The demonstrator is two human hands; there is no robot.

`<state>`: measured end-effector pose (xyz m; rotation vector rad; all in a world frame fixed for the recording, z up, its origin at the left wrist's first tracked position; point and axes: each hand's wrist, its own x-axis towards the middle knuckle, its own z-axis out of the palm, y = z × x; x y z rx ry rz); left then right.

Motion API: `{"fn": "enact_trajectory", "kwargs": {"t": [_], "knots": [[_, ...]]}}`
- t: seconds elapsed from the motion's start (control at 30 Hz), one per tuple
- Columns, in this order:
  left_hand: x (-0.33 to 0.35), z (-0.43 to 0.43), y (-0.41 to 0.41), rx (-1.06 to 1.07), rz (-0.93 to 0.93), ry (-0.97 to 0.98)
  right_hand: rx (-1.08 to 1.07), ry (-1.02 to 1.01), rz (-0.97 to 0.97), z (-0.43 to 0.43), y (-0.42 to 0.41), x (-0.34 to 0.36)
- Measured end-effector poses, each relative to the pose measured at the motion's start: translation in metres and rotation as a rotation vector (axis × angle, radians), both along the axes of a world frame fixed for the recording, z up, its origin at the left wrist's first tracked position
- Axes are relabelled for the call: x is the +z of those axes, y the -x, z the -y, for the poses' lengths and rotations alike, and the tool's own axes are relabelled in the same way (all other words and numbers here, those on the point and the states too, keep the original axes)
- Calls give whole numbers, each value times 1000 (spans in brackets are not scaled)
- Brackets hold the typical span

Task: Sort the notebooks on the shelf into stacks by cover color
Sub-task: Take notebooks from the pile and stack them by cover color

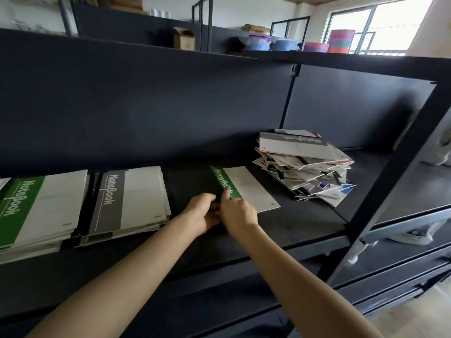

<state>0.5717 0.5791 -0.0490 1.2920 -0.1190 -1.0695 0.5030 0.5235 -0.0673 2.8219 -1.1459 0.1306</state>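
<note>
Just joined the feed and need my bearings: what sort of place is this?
Probably a stockroom or shop storage area: dark metal shelving carries stacks of notebooks, and a cardboard box and plastic tubs sit on higher shelves behind.

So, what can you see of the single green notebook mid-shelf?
The single green notebook lies flat and closed on the dark shelf, right of the grey stack. White cover, like card, with a green band printed NoteBook along its left edge. The right hand holds its near left corner; the left hand is beside it.
</note>
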Motion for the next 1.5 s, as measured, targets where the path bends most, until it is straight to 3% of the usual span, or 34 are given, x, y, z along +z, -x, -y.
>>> {"fn": "enact_trajectory", "kwargs": {"t": [0.2, 0.3, 0.67, 0.9, 1.03, 1.17, 1.33, 1.5], "knots": [[3, 3, 14, -196, -101, 74, -181, -205, 320, 0, 19, 21], [10, 7, 20, -224, -55, 104, -121, -148, 304, -12, 26, 27], [16, -23, -7, -82, 264, 218, 99, -33, 332, -54, 5, 47], [30, -64, -51, 192, 211, 256, 195, -98, 526, -77, -36, 51], [36, -102, -91, 322, 221, 288, 138, -121, 492, -89, -65, 48], [44, -157, -127, 444, 230, 289, 78, -307, 506, -113, -98, 53], [49, -227, -163, 442, 293, 253, 271, -440, 608, -162, -141, 55], [35, -291, -190, 428, 509, 164, 330, -324, 578, -219, -171, 48]]}}
